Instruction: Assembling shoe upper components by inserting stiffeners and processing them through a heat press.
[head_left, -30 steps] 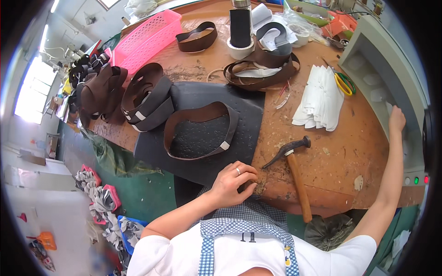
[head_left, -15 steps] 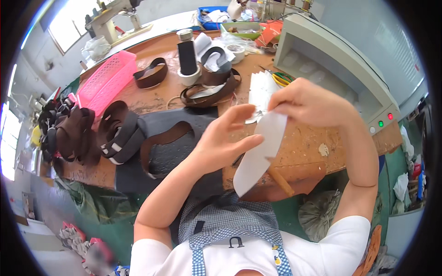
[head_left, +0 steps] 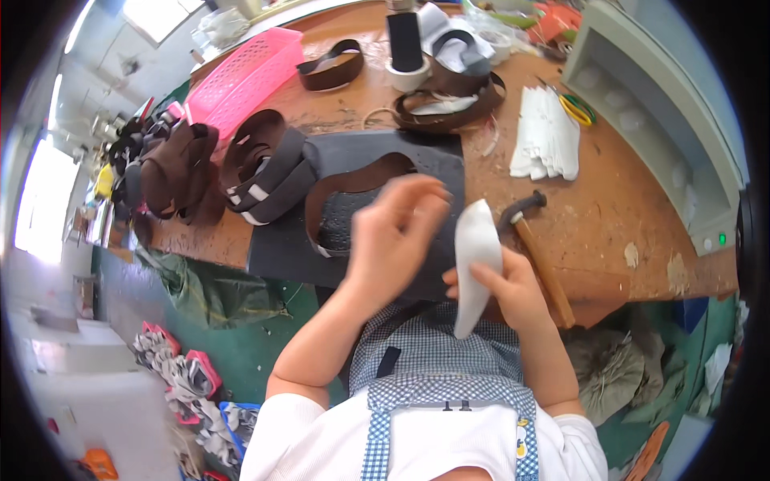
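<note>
My right hand (head_left: 513,293) grips a thin white curved piece (head_left: 475,244), pointed at both ends, between thumb and fingers, upright over the table's near edge. To its left hovers my left hand (head_left: 397,236), blurred, fingers loosely bent and thumb apart, with nothing visible in it. Beneath that hand a brown strap (head_left: 329,196) lies curved on a black mat (head_left: 437,160). Just right of the white piece rests a hammer (head_left: 545,272) with a wooden handle and dark head. Farther back lies a stack of white pieces (head_left: 545,136).
Coiled dark straps (head_left: 269,172) and a pink basket (head_left: 245,76) occupy the left side. Brown bands (head_left: 449,112) lie at the back by a black-wrapped cylinder (head_left: 407,44). Yellow-handled scissors (head_left: 577,111) sit near a grey machine housing (head_left: 666,104) on the right.
The white piece has come closer to my body, and my right hand now holds it lower down. My left hand has moved off it. The view has shifted, uncovering the hammer head.
</note>
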The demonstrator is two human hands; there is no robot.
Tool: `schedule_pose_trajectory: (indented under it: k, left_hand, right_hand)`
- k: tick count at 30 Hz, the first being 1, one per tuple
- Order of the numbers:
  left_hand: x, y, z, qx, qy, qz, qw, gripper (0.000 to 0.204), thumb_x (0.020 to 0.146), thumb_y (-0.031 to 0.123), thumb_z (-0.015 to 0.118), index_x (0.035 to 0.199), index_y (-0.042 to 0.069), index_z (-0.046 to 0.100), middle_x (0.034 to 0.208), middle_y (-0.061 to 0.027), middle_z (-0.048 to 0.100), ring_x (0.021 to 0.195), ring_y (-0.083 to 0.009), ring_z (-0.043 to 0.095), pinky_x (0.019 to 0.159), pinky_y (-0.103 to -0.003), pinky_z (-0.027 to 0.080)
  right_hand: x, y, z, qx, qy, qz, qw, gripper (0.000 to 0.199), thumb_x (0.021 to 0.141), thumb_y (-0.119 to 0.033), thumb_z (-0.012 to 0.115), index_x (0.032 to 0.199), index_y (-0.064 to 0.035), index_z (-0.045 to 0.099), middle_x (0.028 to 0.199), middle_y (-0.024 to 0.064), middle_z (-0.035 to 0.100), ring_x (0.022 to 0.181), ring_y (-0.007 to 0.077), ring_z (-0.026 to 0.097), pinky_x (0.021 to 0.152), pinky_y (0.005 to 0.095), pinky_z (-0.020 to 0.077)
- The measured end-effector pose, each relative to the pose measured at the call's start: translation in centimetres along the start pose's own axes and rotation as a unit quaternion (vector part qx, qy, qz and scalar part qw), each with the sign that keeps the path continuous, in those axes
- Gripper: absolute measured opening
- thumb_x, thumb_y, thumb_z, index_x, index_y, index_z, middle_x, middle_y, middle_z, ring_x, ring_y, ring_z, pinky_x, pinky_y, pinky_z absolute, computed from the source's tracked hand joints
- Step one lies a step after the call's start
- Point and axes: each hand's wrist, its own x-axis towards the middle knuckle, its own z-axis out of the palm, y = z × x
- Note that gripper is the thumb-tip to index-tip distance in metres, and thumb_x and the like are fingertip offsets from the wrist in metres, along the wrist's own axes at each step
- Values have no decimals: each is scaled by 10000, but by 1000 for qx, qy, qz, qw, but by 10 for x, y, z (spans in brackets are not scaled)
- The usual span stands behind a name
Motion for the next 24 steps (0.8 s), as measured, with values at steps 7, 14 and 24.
schedule_pose_trajectory:
  k: [7,14,24]
  left_hand:
    - [0,-23,-13,424,-100,-21,900,429,877,354,650,1108,-6,612,947,-197,694,876,-370,667,776,-433,516]
    - [1,-44,-22,162,-35,-112,980,187,931,121,590,1017,-37,641,777,-98,699,671,-133,652,635,-266,500]
    - [-12,-44,-47,-215,12,-270,938,251,988,166,547,1126,-41,580,954,-60,668,812,-79,636,713,-214,517]
  right_hand:
    - [42,17,-11,181,42,20,982,418,994,-294,473,1255,31,509,1108,131,636,981,210,637,874,375,520]
    - [53,18,-7,112,36,-7,993,321,953,-150,561,1223,23,569,1086,72,650,968,149,628,872,317,517]
    - [80,-4,23,55,-39,-59,996,318,894,-79,652,1204,-25,607,1049,55,673,895,117,655,724,244,559]
